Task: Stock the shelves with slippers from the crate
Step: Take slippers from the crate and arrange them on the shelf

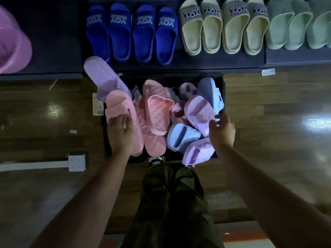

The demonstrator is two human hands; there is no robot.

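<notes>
Slippers of soft pink, lilac and light blue rubber lie piled in a black plastic crate on the brown wood floor, just below the front edge of the dark shelf. The left hand curls its fingers over a pink quilted slipper at the crate's left edge. The right hand is open, with loose, spread fingers touching a lilac slipper near the crate's right edge. Dark blue slippers and pale yellow slippers stand in rows on the shelf.

head cam | faces steeply down and forward | close over crate | shelf along top edge
</notes>
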